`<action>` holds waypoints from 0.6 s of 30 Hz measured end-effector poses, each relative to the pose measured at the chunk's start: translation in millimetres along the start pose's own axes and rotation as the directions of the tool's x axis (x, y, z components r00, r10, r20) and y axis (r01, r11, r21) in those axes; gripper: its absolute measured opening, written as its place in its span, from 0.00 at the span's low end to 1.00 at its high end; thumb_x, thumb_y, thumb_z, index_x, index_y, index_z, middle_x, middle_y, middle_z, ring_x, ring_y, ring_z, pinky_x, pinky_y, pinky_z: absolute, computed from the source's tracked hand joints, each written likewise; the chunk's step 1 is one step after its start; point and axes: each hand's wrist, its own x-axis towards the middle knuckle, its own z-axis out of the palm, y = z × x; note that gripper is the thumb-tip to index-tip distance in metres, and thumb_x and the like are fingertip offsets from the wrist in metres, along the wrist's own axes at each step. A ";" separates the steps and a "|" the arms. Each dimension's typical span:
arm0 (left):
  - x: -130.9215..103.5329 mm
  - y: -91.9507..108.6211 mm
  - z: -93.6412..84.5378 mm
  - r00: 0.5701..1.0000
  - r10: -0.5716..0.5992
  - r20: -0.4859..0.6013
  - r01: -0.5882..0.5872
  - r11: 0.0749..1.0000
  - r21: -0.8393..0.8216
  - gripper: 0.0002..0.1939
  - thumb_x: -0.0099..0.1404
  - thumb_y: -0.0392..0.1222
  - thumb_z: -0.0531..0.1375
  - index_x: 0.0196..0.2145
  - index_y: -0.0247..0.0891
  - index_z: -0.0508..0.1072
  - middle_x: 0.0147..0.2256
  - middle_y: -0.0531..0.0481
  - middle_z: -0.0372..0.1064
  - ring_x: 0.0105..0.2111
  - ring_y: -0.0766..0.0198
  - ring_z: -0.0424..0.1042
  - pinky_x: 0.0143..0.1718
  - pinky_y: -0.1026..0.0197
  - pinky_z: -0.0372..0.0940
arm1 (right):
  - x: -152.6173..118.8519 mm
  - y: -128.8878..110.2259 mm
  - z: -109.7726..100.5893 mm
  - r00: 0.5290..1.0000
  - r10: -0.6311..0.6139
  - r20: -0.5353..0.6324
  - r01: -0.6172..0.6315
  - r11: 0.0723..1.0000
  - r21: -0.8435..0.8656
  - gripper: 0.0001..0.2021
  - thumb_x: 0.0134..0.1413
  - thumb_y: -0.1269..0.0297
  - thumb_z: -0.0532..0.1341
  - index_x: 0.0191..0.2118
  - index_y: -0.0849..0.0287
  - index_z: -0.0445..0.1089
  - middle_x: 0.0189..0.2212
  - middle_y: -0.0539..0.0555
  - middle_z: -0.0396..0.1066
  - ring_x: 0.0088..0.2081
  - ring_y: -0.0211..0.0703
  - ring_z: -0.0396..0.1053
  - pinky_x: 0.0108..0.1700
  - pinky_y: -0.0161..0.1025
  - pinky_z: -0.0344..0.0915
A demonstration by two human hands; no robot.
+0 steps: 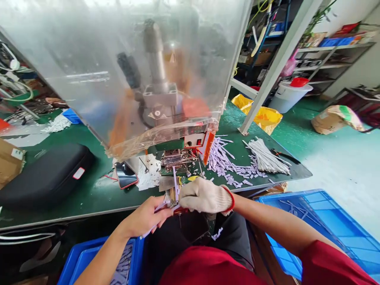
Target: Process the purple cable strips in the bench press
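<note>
My left hand (145, 217) is bare and closed around several thin lilac strips (147, 232), whose ends stick out below the palm and past the fingertips. My right hand (204, 196) wears a white knit glove with a red cuff. Its fingers are curled shut at the end of a lilac strip, close to my left fingertips; the glove hides part of the grip. Another lilac strip (175, 178) runs from the small metal fixture (172, 158) of the bench machine down to a guide at the table edge, between my hands.
A cloudy plastic shield (178, 59) hangs before the machine. Lilac pieces (219, 158) and a bundle of pale strips (267, 156) lie right; a phone (127, 175) and black case (50, 174) left. Blue crates (320, 221) flank my legs. Cut pieces (217, 233) rest on my lap.
</note>
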 end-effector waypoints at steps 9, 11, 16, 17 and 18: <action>-5.5 -43.2 -37.1 0.956 -0.115 -0.270 -0.094 0.751 -0.654 0.09 0.60 0.41 0.68 0.34 0.37 0.71 0.20 0.56 0.62 0.15 0.73 0.57 0.16 0.71 0.53 | -80.7 73.4 -94.1 0.635 0.470 -0.614 -0.505 0.853 0.130 0.13 0.58 0.61 0.55 0.42 0.58 0.74 0.30 0.53 0.76 0.25 0.39 0.70 0.27 0.33 0.63; 13.9 -45.5 -26.4 0.952 -0.088 -0.293 -0.166 0.654 -0.738 0.11 0.57 0.38 0.69 0.33 0.36 0.70 0.22 0.57 0.61 0.17 0.74 0.58 0.17 0.72 0.55 | -70.7 101.8 -114.0 0.611 0.399 -0.684 -0.625 0.773 -0.108 0.15 0.60 0.60 0.53 0.45 0.57 0.75 0.33 0.53 0.77 0.29 0.41 0.72 0.33 0.34 0.64; 65.9 -40.0 18.2 0.903 -0.060 -0.426 -0.252 0.730 -0.635 0.26 0.56 0.50 0.70 0.19 0.39 0.57 0.12 0.65 0.46 0.11 0.78 0.42 0.12 0.72 0.40 | -5.4 139.7 -122.8 0.721 0.354 -0.596 -0.681 0.520 -0.516 0.19 0.62 0.58 0.54 0.46 0.64 0.76 0.44 0.66 0.76 0.46 0.54 0.74 0.46 0.41 0.64; 73.9 -37.8 25.0 0.874 -0.057 -0.483 -0.265 0.778 -0.570 0.23 0.55 0.52 0.70 0.22 0.39 0.61 0.11 0.66 0.46 0.10 0.78 0.42 0.12 0.72 0.38 | 7.5 141.8 -121.5 0.721 0.369 -0.587 -0.687 0.497 -0.530 0.18 0.60 0.59 0.55 0.45 0.67 0.76 0.45 0.70 0.75 0.47 0.56 0.73 0.47 0.43 0.64; 80.9 -35.4 30.2 0.856 -0.053 -0.514 -0.258 0.818 -0.514 0.21 0.54 0.55 0.70 0.26 0.38 0.65 0.10 0.67 0.47 0.10 0.77 0.42 0.12 0.71 0.38 | 18.4 142.8 -120.5 0.722 0.377 -0.581 -0.687 0.492 -0.535 0.17 0.59 0.61 0.56 0.44 0.69 0.76 0.45 0.73 0.75 0.47 0.58 0.73 0.47 0.44 0.64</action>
